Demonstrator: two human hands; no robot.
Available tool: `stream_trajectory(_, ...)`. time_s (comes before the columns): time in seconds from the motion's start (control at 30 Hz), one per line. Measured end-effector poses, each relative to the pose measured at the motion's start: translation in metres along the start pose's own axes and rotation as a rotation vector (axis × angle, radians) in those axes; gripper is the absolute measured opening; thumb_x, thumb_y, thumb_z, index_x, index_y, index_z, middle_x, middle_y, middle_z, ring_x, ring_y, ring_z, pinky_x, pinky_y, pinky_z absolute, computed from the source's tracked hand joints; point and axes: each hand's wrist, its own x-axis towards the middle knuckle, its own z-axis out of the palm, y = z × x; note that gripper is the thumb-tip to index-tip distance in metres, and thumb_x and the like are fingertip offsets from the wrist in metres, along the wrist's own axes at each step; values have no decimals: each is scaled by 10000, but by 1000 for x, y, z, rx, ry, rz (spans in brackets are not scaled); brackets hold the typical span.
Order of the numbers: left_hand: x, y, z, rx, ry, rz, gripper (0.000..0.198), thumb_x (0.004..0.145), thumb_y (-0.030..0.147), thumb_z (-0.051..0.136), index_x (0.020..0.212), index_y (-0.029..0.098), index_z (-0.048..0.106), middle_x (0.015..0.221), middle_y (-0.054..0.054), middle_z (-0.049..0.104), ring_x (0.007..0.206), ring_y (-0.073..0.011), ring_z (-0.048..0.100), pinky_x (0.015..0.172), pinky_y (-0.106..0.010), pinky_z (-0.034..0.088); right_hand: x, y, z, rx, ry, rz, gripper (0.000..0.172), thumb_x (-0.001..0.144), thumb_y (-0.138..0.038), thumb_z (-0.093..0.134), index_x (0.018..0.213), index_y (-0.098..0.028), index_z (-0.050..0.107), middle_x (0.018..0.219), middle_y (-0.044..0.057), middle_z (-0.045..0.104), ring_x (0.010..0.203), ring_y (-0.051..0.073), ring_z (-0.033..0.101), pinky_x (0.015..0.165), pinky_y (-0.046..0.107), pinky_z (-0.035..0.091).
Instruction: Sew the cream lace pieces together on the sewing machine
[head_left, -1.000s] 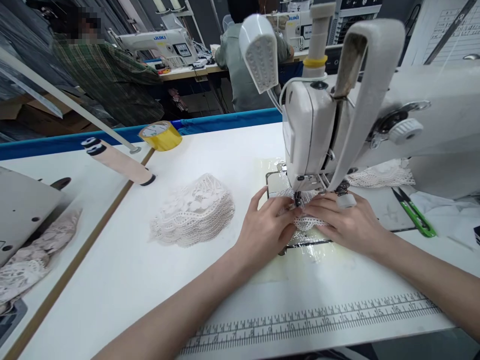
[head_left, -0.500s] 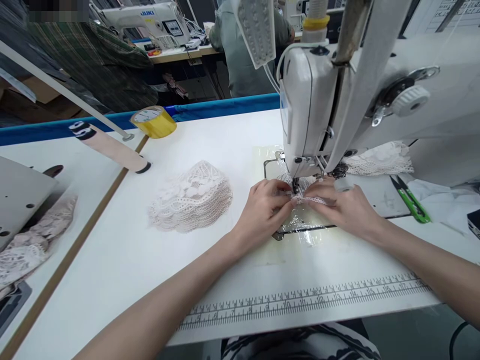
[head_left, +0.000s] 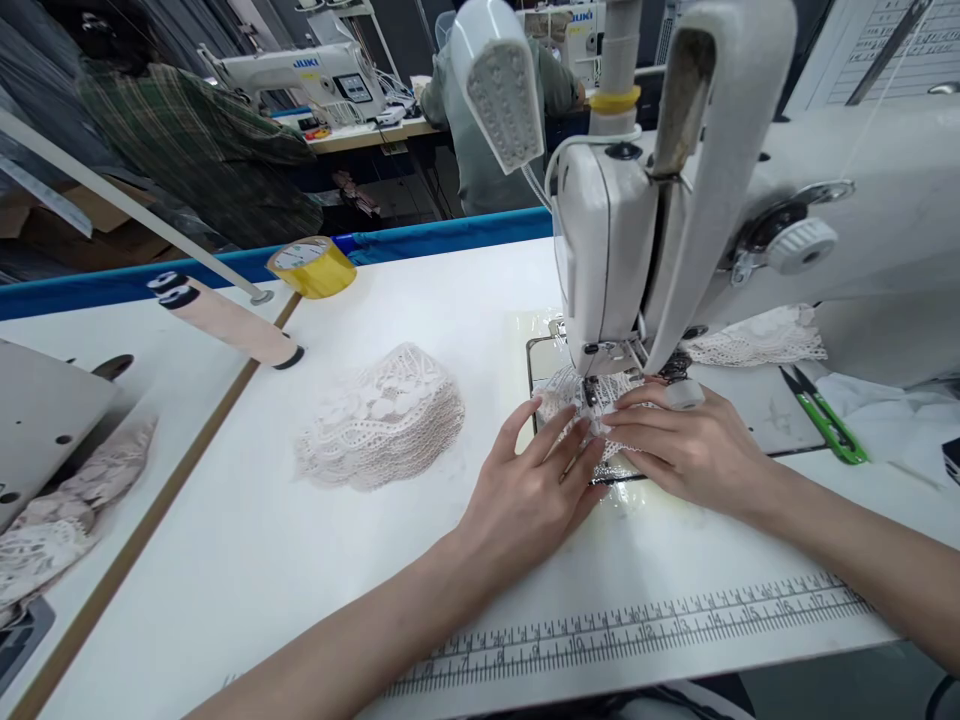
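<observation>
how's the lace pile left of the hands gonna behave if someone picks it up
The lace pile is probably floppy, as its layers look thin. Its many open holes suggest it's light. No tie shows around it, so the layers may slip apart.

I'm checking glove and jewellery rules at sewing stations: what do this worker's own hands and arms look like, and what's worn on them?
The left hand and right hand are bare, with no glove, ring, watch or bracelet showing. The left forearm and right forearm are uncovered too, with no sleeve visible up to the picture's edges.
</observation>
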Motion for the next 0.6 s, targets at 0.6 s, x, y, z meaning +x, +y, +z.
stream_trajectory(0.6,10,-14,14,23,74,-21,268,928,295,502,1136,181,627,1085,-68,693,1130,-221,582,1108,-560,264,1,5,7,-154,-25,54,207,918,-250,523,1011,-176,693,977,41,725,863,188,647,892,380,453)
